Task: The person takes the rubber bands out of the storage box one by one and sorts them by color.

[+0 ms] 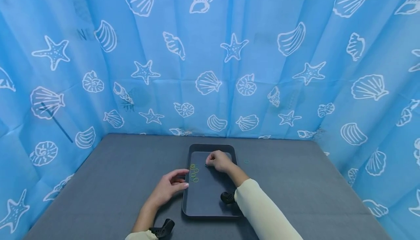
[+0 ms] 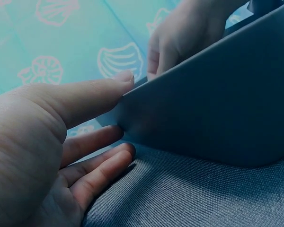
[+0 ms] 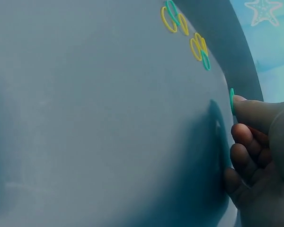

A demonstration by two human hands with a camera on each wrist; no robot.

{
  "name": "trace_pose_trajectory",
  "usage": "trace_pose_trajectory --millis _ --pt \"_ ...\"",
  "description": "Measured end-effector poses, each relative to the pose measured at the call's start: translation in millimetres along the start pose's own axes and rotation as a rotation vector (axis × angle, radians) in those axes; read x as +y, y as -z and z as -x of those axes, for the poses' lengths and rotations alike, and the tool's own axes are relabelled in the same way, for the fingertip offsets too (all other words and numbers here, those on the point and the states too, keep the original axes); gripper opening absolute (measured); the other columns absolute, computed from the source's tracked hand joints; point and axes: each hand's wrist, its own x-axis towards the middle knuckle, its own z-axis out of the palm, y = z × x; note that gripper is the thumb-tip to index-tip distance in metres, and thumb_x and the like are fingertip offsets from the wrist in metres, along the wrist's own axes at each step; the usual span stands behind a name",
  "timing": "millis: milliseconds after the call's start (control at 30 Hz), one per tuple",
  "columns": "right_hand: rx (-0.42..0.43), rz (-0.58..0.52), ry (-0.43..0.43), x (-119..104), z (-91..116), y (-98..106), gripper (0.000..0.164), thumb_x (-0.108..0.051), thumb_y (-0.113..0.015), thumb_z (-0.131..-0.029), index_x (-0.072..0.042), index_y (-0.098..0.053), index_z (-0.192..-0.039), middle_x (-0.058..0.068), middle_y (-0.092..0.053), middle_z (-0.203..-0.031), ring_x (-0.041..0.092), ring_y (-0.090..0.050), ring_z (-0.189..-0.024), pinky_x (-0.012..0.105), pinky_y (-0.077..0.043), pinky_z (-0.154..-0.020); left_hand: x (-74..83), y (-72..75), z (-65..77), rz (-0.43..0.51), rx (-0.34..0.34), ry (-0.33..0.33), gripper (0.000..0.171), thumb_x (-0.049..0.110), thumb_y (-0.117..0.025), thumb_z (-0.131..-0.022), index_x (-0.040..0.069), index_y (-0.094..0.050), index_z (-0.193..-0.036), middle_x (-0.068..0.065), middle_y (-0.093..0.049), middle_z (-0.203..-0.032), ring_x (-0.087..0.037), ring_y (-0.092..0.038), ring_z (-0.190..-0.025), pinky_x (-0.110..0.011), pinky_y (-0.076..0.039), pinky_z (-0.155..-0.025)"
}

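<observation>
My right hand (image 1: 219, 161) pinches a thin green rubber band (image 3: 232, 101) between thumb and index finger, over the far part of the dark grey tray (image 1: 210, 203). Inside the tray, along its left side, lie several yellow and green rubber bands (image 1: 195, 180). In the right wrist view they form two small clusters, where a yellow band (image 3: 168, 20) overlaps a green one. Beside the tray's left wall is my left hand (image 1: 168, 188), its fingers relaxed. The left wrist view shows its thumb tip right at the tray's rim (image 2: 199, 59) and the other fingertips near the outer wall.
One more green rubber band (image 1: 246, 162) lies on the grey tabletop (image 1: 295, 181), right of the tray. A blue curtain (image 1: 210, 50) with white shell and starfish prints stands behind the table and along both sides. Black devices (image 1: 163, 229) are worn at both wrists.
</observation>
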Motion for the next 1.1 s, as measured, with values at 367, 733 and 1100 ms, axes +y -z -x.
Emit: trace_pose_trajectory --millis 367,733,1100 --pt "-0.079 0.038 0.025 -12 7 22 0.013 -0.006 -0.062 -0.095 -0.005 -0.069 -0.084 -0.001 -0.06 -0.078 0.013 -0.05 -0.066 0.029 -0.043 -0.062 -0.1 -1.5 1.4 -0.011 0.006 -0.015 0.045 0.016 -0.074 -0.088 0.007 -0.06 -0.129 -0.016 -0.056 -0.131 -0.026 -0.06 -0.104 -0.037 -0.05 -0.084" --pt "0.019 0.073 0.064 -9 14 56 0.011 -0.007 -0.063 -0.094 -0.005 -0.068 -0.085 0.001 -0.062 -0.082 0.014 -0.053 -0.071 0.032 -0.046 -0.066 2.1 -0.8 1.8 -0.015 0.013 -0.007 0.044 0.016 -0.074 -0.087 0.009 -0.061 -0.129 -0.014 -0.056 -0.131 -0.026 -0.06 -0.104 -0.039 -0.05 -0.085" --pt "0.236 0.013 0.009 18 29 71 0.006 -0.006 -0.064 -0.094 -0.004 -0.066 -0.089 0.005 -0.058 -0.084 0.018 -0.051 -0.072 0.035 -0.045 -0.066 2.2 -1.5 3.1 -0.018 0.024 -0.008 0.043 0.015 -0.074 -0.087 0.011 -0.062 -0.128 -0.013 -0.056 -0.131 -0.026 -0.059 -0.104 -0.039 -0.05 -0.086"
